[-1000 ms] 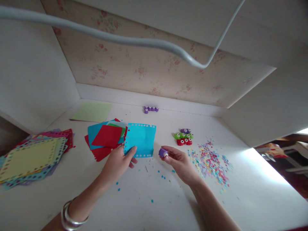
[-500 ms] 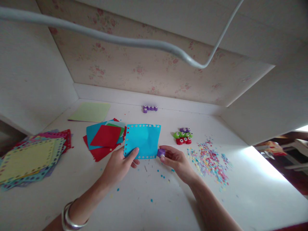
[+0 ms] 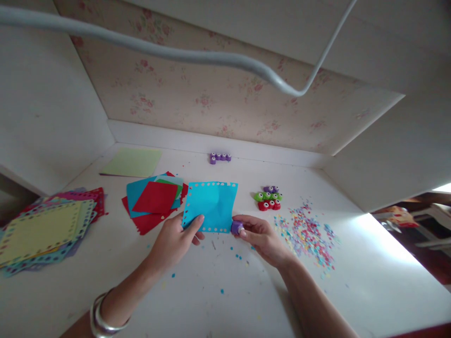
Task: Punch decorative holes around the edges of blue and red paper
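My left hand (image 3: 179, 234) grips a blue sheet of paper (image 3: 213, 206) by its lower left corner, thumb on top and fingers beneath. Small punched holes run along the paper's left, top and bottom edges; the right edge looks plain. My right hand (image 3: 259, 237) is closed around a purple craft punch (image 3: 237, 227) with a white button. The punch sits at the paper's lower right corner; whether the paper is inside its slot I cannot tell. Several red, green and purple punches (image 3: 269, 197) stand grouped beyond my right hand.
Paper confetti (image 3: 312, 234) is scattered at the right. Coloured sheets (image 3: 155, 199) lie left of the blue paper, and hole-edged sheets (image 3: 42, 234) are piled far left. Pale green paper (image 3: 132, 162) and several purple punches (image 3: 220, 157) lie near the back. A white cable (image 3: 211, 56) hangs across above.
The purple punch has tilted, its white button now turned more to the right. The blue paper has shifted slightly right in my left hand.
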